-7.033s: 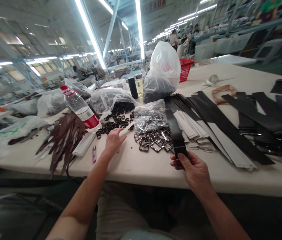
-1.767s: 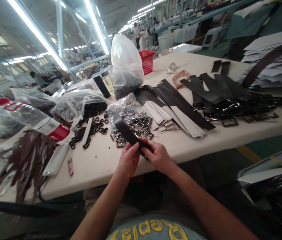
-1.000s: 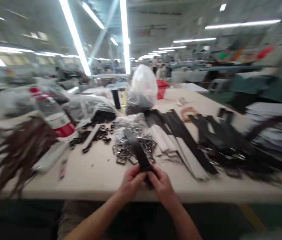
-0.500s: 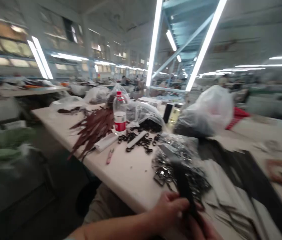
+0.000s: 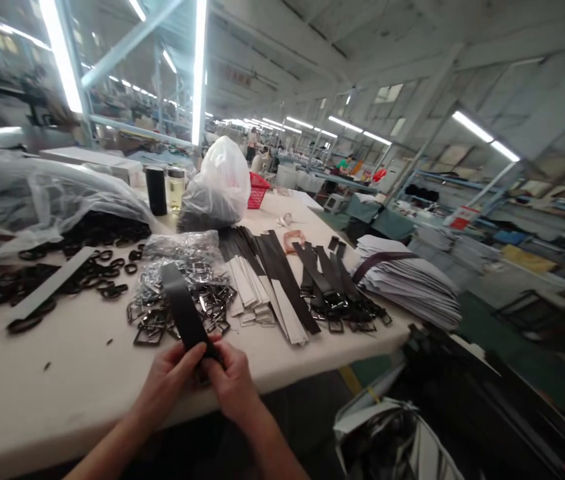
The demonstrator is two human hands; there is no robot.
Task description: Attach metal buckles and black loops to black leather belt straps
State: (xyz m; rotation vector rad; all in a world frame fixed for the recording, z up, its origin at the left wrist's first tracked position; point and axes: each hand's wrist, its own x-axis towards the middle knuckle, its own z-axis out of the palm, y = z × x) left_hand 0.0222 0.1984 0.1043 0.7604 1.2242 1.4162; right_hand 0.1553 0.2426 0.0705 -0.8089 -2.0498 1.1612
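A dark, flat belt strap [image 5: 182,303] slants up and away from my two hands at the table's front edge. My left hand [image 5: 172,377] is closed on its near end, thumb on top. My right hand [image 5: 233,381] pinches the same end from the other side; what lies under the fingers is partly hidden. Just beyond, a heap of metal buckles [image 5: 149,330] spills from a clear plastic bag [image 5: 185,247]. Dark straps [image 5: 282,267] and pale strips [image 5: 249,290] lie to the right, beside straps with buckles [image 5: 336,303] at their ends.
Black loops [image 5: 112,270] lie at left with a white strip [image 5: 52,283] over them. A black cylinder [image 5: 156,191], a jar [image 5: 176,190], a stuffed plastic bag [image 5: 222,180] and a red basket [image 5: 258,190] stand behind. A bound stack [image 5: 409,280] sits at the table's right end.
My view has swung to the right, so the buckle heap and straps now sit further left. Both hands still hold the strap and now show more fully.
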